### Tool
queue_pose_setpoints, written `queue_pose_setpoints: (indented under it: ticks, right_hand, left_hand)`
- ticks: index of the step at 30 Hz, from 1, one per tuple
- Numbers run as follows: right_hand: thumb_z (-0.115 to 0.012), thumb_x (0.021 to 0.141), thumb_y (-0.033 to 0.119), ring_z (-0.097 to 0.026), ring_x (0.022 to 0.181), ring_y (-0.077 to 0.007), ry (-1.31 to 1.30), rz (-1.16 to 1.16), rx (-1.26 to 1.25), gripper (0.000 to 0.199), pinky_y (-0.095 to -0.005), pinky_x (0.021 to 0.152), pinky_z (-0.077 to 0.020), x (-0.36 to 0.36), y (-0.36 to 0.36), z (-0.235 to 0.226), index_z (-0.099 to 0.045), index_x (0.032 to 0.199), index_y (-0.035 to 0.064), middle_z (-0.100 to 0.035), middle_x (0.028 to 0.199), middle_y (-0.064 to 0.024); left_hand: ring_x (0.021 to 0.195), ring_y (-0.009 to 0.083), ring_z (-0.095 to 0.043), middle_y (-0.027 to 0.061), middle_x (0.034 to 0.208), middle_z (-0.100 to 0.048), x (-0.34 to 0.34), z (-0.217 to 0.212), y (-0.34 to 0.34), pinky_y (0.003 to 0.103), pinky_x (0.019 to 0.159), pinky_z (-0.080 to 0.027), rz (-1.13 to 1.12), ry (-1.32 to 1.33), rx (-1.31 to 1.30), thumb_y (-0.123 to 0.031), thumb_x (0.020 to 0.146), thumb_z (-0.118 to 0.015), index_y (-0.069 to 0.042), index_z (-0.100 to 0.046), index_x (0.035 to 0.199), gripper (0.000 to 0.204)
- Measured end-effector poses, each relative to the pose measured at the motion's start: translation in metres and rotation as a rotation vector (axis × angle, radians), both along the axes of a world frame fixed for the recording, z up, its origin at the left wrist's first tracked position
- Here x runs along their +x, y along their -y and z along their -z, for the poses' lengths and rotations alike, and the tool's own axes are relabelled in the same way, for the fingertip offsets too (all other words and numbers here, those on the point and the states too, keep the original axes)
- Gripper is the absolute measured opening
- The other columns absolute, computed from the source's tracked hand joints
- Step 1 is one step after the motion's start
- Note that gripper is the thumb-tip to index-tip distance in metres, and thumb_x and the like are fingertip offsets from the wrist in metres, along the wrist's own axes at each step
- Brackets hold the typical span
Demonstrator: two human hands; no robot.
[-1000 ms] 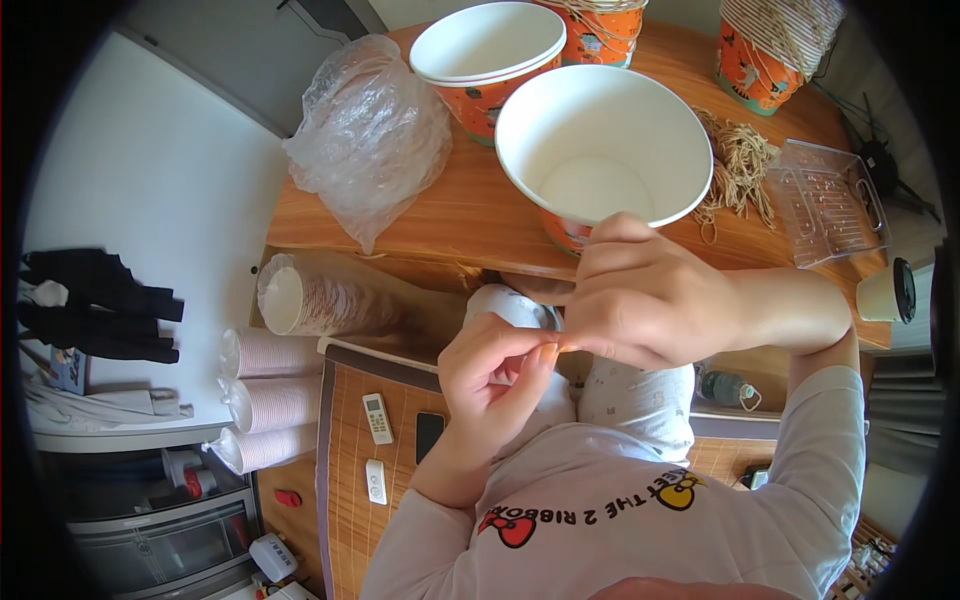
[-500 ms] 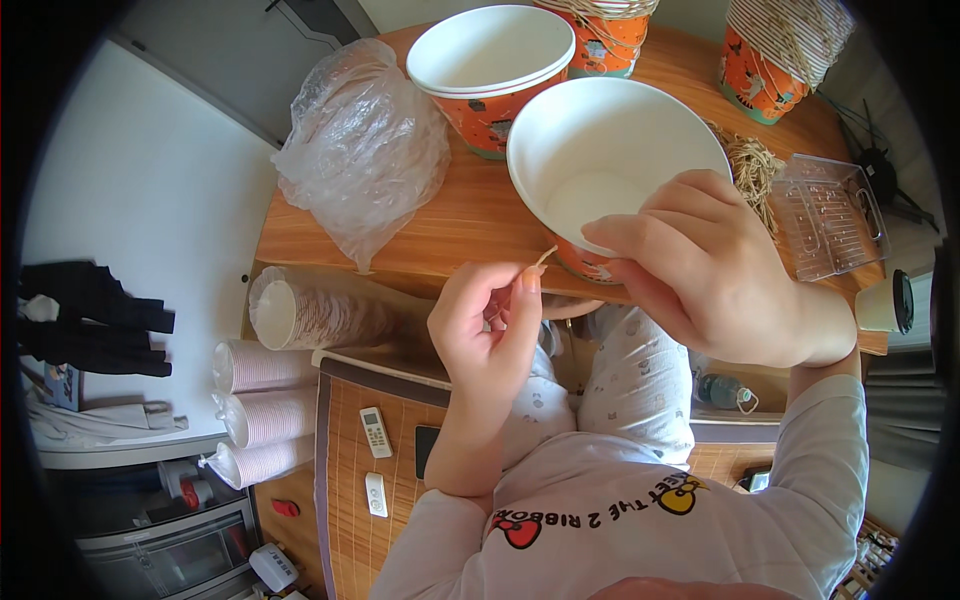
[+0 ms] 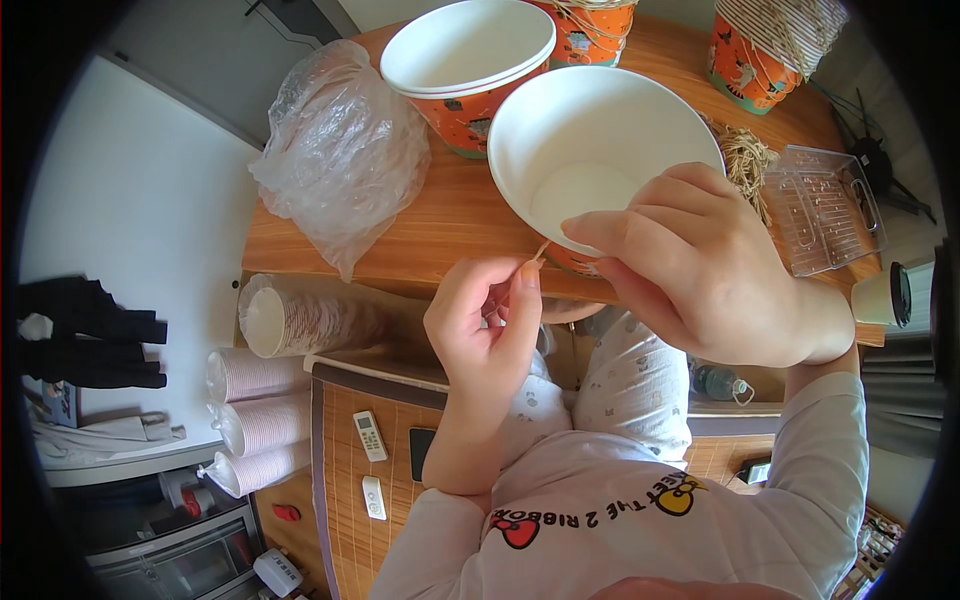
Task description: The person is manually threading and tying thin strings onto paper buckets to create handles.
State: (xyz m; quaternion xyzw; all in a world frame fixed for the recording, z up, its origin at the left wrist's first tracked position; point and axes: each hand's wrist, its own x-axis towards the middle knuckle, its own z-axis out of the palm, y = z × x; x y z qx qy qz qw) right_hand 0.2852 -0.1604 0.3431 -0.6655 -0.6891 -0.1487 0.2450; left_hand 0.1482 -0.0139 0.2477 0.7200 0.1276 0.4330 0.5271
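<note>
A large paper bucket point(image 3: 590, 115), white inside and orange outside, stands at the table's near edge, its mouth tilted toward me. My right hand point(image 3: 700, 260) grips its near rim, with fingers over the inner side and the thumb lower, by the outer wall. Just left of that, my left hand point(image 3: 490, 320) pinches the end of a thin tan cord point(image 3: 542, 249) between thumb and forefinger. The cord's tip points up to the bucket's outer wall, close below the rim; whether it passes through the wall cannot be made out.
Nested orange buckets point(image 3: 465, 115) stand behind, beside a clear plastic bag point(image 3: 340, 150). Two corded bucket stacks point(image 3: 590, 45) point(image 3: 745, 75) are farther back. On the right lie loose tan cords point(image 3: 748, 165), a clear tray point(image 3: 825, 215) and a lidded cup point(image 3: 872, 300). Sleeved cups point(image 3: 310, 325) sit below.
The view has shifted a little. The cord between my left fingers now stands straighter and closer to the bucket's wall. My right hand keeps its grip on the rim.
</note>
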Motion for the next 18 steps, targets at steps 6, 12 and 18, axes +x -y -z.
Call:
queue_pose_setpoints:
  ticks: [6,12,18]
  right_hand:
    - [-0.073,0.075,0.0,-0.06,0.071,-0.0232,0.005,0.004,0.0,0.037,-0.0385,0.074,-0.0474,0.001,0.001,-0.001,-0.066,0.111,0.0047,-0.062,0.076,-0.0034]
    - [-0.072,0.075,0.0,-0.06,0.071,-0.0232,0.002,0.003,-0.014,0.037,-0.0383,0.075,-0.0473,0.002,0.0,0.0,-0.066,0.111,0.0046,-0.061,0.076,-0.0033]
    - [-0.068,0.073,-0.001,-0.059,0.068,-0.0256,-0.044,-0.006,-0.041,0.039,-0.039,0.075,-0.0468,0.002,0.003,-0.007,-0.065,0.111,0.0044,-0.06,0.073,-0.0037]
  left_hand:
    - [0.059,0.0026,-0.042,-0.0017,0.072,-0.053,0.002,-0.004,0.002,0.02,0.05,-0.03,0.006,-0.008,-0.038,-0.001,0.088,-0.07,0.0,-0.065,0.086,0.006]
    - [0.06,0.0028,-0.043,-0.0005,0.073,-0.055,0.005,-0.008,0.005,0.02,0.051,-0.033,0.013,-0.005,0.0,0.0,0.088,-0.07,0.001,-0.065,0.088,0.005]
    - [0.059,0.0075,-0.05,0.0048,0.074,-0.058,0.007,-0.011,0.011,0.022,0.051,-0.038,0.089,-0.044,0.012,0.0,0.089,-0.069,0.002,-0.064,0.088,0.005]
